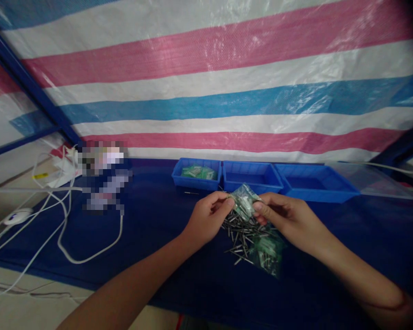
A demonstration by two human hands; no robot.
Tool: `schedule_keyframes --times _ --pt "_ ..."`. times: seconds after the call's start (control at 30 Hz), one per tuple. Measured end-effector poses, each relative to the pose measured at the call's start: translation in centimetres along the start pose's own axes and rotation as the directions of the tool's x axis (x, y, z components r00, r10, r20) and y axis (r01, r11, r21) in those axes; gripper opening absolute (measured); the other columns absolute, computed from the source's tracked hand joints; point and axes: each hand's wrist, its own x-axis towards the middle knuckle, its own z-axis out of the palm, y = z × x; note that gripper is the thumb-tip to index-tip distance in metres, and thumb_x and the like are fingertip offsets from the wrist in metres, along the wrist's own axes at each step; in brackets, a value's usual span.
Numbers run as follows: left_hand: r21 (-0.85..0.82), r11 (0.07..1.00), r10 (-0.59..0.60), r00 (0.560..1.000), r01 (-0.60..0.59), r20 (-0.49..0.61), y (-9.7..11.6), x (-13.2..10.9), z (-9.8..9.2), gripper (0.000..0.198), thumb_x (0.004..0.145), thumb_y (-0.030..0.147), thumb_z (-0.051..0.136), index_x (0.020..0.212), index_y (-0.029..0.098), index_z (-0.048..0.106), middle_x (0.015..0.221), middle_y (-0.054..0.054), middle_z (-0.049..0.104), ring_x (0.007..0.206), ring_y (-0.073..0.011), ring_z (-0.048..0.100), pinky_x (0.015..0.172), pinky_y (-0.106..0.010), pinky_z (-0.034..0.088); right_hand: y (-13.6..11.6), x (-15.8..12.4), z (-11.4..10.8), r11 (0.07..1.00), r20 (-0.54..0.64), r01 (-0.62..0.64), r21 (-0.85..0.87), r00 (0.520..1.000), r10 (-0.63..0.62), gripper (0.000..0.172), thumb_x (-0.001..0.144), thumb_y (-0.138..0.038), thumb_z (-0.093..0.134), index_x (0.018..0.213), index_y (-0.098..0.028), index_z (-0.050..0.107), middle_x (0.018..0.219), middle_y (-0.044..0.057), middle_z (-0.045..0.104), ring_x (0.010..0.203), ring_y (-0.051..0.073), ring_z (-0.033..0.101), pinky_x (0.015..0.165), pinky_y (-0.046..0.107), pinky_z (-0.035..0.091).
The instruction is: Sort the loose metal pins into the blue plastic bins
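Between my two hands is a small clear plastic bag [244, 200] with a green tint, held over a heap of metal pins. My left hand [208, 215] pinches its left edge between thumb and fingers. On the opposite edge, the thumb and fingers of my right hand [289, 217] are closed. Thin dark metal pins [239, 236] lie in a loose pile on the blue table just below. A second green-tinted bag [266, 254] with pins inside lies against the near right side of the pile. What exactly the held bag contains is blurred.
Behind the pile stand three blue bins in a row: the left bin [197, 183] has green bags in it, beside a middle bin [251, 187] and a right bin [316, 195]. White cables [67, 229] loop over the table's left side. A striped sheet [206, 105] hangs behind.
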Motion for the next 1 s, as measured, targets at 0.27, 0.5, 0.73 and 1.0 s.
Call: schedule_keyframes --times 0.27,0.5,0.73,1.0 --pt "0.039 0.999 0.031 0.999 -0.031 0.012 0.9 -0.1 -0.2 0.020 0.083 0.033 0.059 0.083 0.015 0.064 0.070 0.001 0.058 0.064 -0.0094 0.051 0.061 -0.020 0.038 0.0 0.0 -0.2 0.998 -0.144 -0.038 0.057 0.988 0.046 0.029 0.080 -0.047 0.063 0.082 -0.018 0.064 0.057 -0.001 0.060 0.046 0.010 0.053 0.045 0.022 0.046" --pt "-0.189 0.979 -0.068 0.997 0.074 0.037 1.3 0.1 0.0 0.031 0.081 0.040 0.060 0.095 0.013 0.066 0.078 -0.004 0.068 0.060 -0.0102 0.056 0.061 -0.023 0.044 -0.6 -0.2 0.0 0.997 -0.173 0.013 0.078 0.985 0.000 0.029 0.084 -0.047 0.059 0.089 -0.019 0.065 0.076 0.005 0.069 0.062 0.015 0.064 0.046 0.022 0.049" --pt "-0.198 0.978 -0.056 0.998 0.061 0.031 0.7 0.2 0.2 0.027 0.076 0.037 0.069 0.089 0.014 0.066 0.077 -0.002 0.066 0.068 -0.0121 0.061 0.069 -0.025 0.047 0.0 -0.1 0.2 0.995 -0.236 0.087 0.046 0.969 -0.074 0.018 0.079 -0.038 0.067 0.086 -0.021 0.065 0.079 0.001 0.067 0.057 0.012 0.060 0.053 0.025 0.052" --pt "0.007 0.994 0.113 0.994 -0.113 -0.003 0.1 0.4 -0.2 0.013 0.081 0.027 0.064 0.087 0.015 0.064 0.081 -0.002 0.065 0.073 -0.0123 0.060 0.069 -0.023 0.047 0.4 -0.5 0.6 0.990 -0.205 0.138 0.012 0.970 -0.133 0.018 0.084 -0.034 0.063 0.097 -0.022 0.061 0.089 0.004 0.067 0.072 0.015 0.064 0.063 0.027 0.053"
